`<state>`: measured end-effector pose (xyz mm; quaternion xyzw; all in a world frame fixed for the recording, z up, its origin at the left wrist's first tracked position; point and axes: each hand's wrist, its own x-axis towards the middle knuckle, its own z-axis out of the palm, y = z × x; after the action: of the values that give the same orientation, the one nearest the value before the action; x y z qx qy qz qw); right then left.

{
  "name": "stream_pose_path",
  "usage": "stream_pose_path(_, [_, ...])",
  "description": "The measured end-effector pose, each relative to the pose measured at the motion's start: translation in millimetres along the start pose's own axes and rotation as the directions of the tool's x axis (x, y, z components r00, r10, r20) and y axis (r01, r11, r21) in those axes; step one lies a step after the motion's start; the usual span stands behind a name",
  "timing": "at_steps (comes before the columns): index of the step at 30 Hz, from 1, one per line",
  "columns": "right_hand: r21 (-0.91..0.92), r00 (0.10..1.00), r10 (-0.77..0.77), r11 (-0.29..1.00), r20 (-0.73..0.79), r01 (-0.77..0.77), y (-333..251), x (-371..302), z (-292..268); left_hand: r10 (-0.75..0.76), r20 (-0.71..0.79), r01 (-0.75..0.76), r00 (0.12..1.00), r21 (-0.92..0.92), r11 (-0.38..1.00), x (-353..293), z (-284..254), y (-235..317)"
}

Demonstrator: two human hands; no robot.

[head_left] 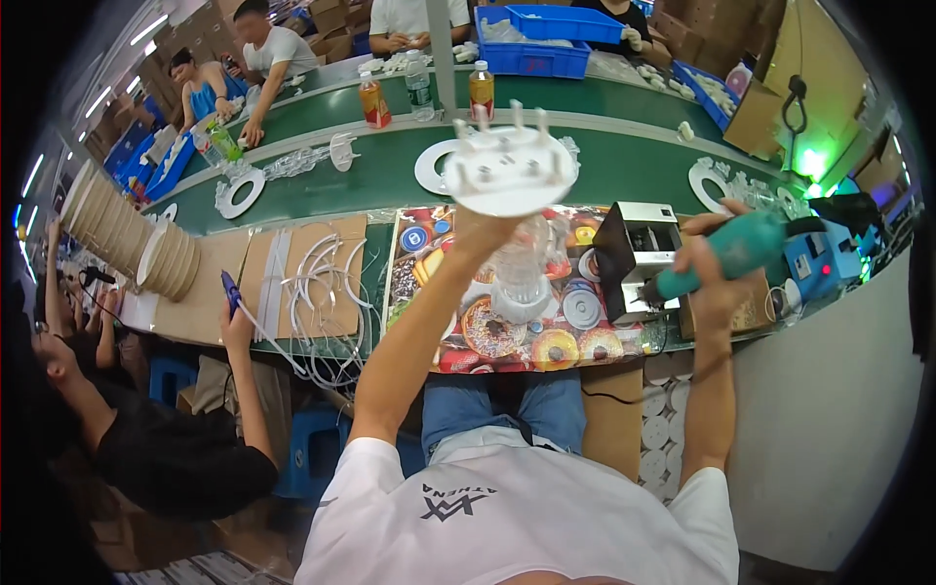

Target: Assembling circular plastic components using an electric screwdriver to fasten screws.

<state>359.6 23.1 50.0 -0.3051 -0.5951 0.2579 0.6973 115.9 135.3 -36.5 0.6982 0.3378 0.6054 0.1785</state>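
Observation:
My left hand (490,226) is raised over the middle of the mat, closed on a white round plastic plate (509,179) with several upright prongs. The plate is slightly smeared by motion and hides most of the fingers. To the right, my right hand (710,278) wraps round a teal electric screwdriver (731,252). The tool's nose points left, at the front of a black box with a metal top (639,255), probably a screw feeder; whether they touch I cannot tell. Below the plate stands a clear ribbed plastic part (522,288) on the printed mat (468,336).
Behind the mat runs a green conveyor (380,185) with white rings (240,193), clear plastic pieces and bottles (373,100). Cardboard with looped white tubing (322,283) lies left, beside a person holding a purple-blue tool (231,291). A blue powered box (821,258) stands right.

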Motion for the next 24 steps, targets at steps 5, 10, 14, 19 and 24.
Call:
stream_pose_path(5, [-0.037,0.985,0.164,0.986,0.058,-0.162,51,-24,-2,-0.209,-0.085,0.201,0.974,-0.101,0.974,34,-55,48])
stream_pose_path(10, [-0.016,0.976,0.17,0.985,0.133,-0.17,51,-15,-3,-0.15,-0.262,0.076,0.953,-0.27,0.96,52,-90,54])
stream_pose_path(14, [-0.013,0.953,0.188,0.982,0.238,-0.191,69,-4,-3,-0.115,-0.417,0.081,0.901,-0.098,0.992,50,-97,56])
stream_pose_path(19, [0.098,0.938,0.185,0.97,0.294,-0.223,82,9,10,0.34,-0.137,0.023,0.93,0.948,0.318,31,-122,-9])
stream_pose_path(24, [-0.047,0.905,0.252,0.967,0.342,-0.251,92,26,2,0.112,0.37,0.2,0.922,-0.21,-0.957,18,-93,-16])
